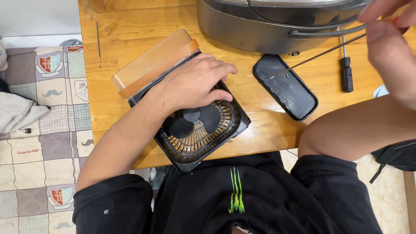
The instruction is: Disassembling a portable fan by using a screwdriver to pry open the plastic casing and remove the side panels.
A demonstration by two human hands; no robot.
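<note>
At the far left, a quilted cloth (pixel 39 143) printed with crests and moustaches is seen beside the wooden counter (pixel 130 17), whose varnished top shows a warm, streaked grain. A thin metal rod (pixel 98 43) is laid near the counter's left edge. Further right, a square fan (pixel 190 125) in a black plastic casing is laid flat at the front edge of the counter, its round slatted grille and dark blades turned upward; a tan, smooth-sided block with an orange band is attached at its far corner. The left hand (pixel 195 82) is spread flat on the fan's upper part, fingers loosely extended, pressing it down without closing round anything. To the right, a black oblong cover (pixel 286 86) with rounded ends and a ribbed inner face is lying on the wood, just before a large grey rounded appliance (pixel 277 21). A black-handled screwdriver (pixel 346 71) is placed upright beside it. At the far right, the right hand (pixel 390 39) is pinched round a slim metal rod (pixel 320 54), whose tip is touching the cover
</note>
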